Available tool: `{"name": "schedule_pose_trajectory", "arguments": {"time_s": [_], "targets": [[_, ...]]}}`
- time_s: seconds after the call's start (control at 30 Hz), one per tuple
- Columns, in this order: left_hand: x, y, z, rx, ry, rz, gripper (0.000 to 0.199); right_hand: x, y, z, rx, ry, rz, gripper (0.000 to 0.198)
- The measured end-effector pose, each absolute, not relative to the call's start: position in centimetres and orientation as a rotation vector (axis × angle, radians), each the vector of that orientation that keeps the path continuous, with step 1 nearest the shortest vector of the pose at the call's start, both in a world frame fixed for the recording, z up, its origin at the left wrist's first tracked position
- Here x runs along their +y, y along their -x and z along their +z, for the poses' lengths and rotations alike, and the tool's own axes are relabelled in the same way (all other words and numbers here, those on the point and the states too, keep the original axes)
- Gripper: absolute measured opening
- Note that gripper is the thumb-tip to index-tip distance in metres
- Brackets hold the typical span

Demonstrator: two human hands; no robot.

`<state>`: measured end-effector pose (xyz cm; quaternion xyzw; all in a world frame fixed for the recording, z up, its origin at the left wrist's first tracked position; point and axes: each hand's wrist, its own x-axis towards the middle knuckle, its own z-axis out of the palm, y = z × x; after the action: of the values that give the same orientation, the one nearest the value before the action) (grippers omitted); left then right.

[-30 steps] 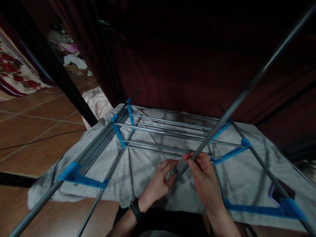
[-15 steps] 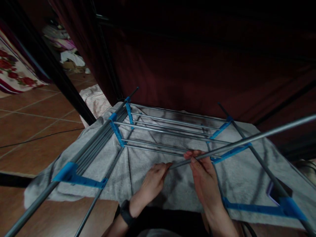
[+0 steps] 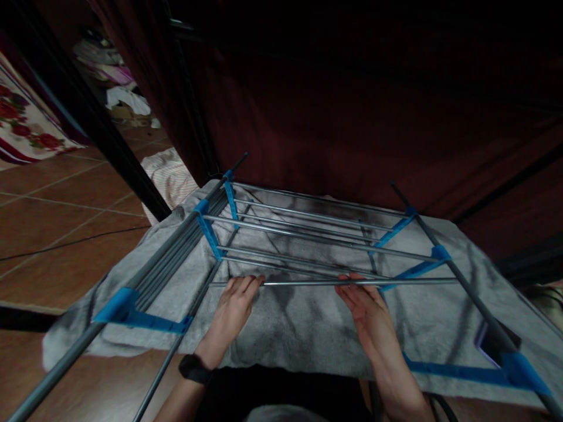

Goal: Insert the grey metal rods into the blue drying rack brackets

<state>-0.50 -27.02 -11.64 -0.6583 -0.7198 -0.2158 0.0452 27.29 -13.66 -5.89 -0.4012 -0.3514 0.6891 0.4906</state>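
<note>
A loose thin metal rod (image 3: 301, 283) lies level across both my hands, in front of the rungs of a half-built rack. My left hand (image 3: 235, 305), with a black watch on the wrist, has its fingers closed over the rod left of its middle. Toward the rod's right part, my right hand (image 3: 365, 305) grips it between thumb and fingers. The rack's grey side tubes carry blue plastic brackets (image 3: 206, 228) on the left and more blue brackets (image 3: 411, 272) on the right. Several metal rungs (image 3: 303, 236) span between them.
Several more rods (image 3: 176, 258) lie bundled along the left side tube. A grey blanket (image 3: 290, 334) is spread beneath the rack. A dark phone-like object (image 3: 495, 343) sits at the right. Behind stands a dark red curtain (image 3: 329, 140); a cable (image 3: 79, 240) crosses the tiled floor.
The rod has swung from a slant, with its right end raised, to nearly level across the rack. My left hand has shifted left along it; my right hand stays nearly in place.
</note>
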Motion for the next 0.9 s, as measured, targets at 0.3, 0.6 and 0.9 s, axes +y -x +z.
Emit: {"name": "schedule_pose_trajectory", "arguments": {"time_s": [0.3,0.6,0.9], "targets": [[-27.6,1.9,-13.3,-2.279,2.006,-0.609,0.062,-13.4,-28.4,-9.7,-0.736,1.036,1.707,0.025],[-27.1,1.5,-14.8,-2.326,2.063,-0.523,0.061,-12.4,-31.5,-15.6,-0.606,1.136,1.596,0.019],[-26.5,1.4,-16.0,-2.301,2.116,-0.538,0.051,-10.2,-36.6,-19.8,-0.538,1.28,1.488,0.014]]}}
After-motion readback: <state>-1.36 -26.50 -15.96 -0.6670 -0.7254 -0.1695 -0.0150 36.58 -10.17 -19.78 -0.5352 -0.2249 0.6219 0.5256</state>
